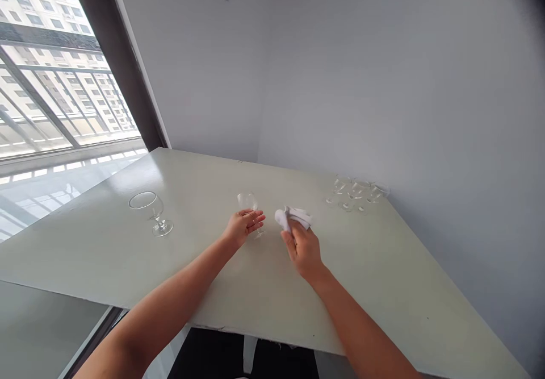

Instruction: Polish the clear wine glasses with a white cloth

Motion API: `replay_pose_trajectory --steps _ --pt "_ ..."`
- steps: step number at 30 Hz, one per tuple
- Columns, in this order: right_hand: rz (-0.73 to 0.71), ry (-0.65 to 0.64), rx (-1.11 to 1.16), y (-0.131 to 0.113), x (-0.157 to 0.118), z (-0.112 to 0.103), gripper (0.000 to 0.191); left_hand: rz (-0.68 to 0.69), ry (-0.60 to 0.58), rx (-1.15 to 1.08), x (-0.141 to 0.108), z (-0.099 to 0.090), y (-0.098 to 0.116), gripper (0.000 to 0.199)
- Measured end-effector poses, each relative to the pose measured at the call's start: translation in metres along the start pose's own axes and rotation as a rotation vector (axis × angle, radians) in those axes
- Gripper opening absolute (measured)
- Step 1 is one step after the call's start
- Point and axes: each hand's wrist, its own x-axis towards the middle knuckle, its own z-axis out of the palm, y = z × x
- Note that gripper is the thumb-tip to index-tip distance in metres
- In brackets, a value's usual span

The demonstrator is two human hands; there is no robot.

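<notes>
A small stemmed glass (247, 200) stands at the middle of the pale table (238, 288), its foot showing just past my fingertips. My left hand (244, 225) is at its stem, fingers stretched out and a little apart; the hand hides part of the glass. To the right, my right hand (303, 248) grips a bunched white cloth (298, 216), held apart from the glass. A larger stemmed glass (158, 208) stands upright on the left part of the table.
Several small stemmed glasses (351, 192) stand grouped at the back right, near the wall (383, 83). A window (55, 66) with railings lies at the far left. The table's front edge is close below my forearms, with a black seat (213, 356) beneath it.
</notes>
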Motion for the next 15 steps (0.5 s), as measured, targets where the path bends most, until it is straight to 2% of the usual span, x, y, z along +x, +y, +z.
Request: replay_pose_trajectory --steps 3,6,8,10,12,15 --pt "-0.247 -0.16 0.044 -0.008 -0.002 0.007 0.036 -0.064 -0.041 -0.039 0.0 0.0 -0.003 0.023" --pt "-0.244 -0.232 0.082 -0.01 -0.003 0.014 0.035 -0.145 -0.1 -0.054 -0.007 0.006 -0.008 0.017" --pt "-0.141 -0.216 0.204 -0.007 -0.002 0.015 0.032 -0.198 -0.15 -0.097 -0.013 0.01 -0.01 0.014" --pt "0.004 -0.155 0.426 -0.003 0.001 0.014 0.022 -0.21 -0.187 -0.182 -0.017 0.014 -0.009 0.012" --pt "0.21 -0.082 0.728 -0.001 0.003 0.016 0.014 -0.168 -0.182 -0.274 -0.02 0.017 -0.007 0.01" --pt "0.557 -0.068 1.216 -0.002 0.003 0.026 0.019 -0.067 -0.145 -0.349 -0.022 0.019 -0.005 0.013"
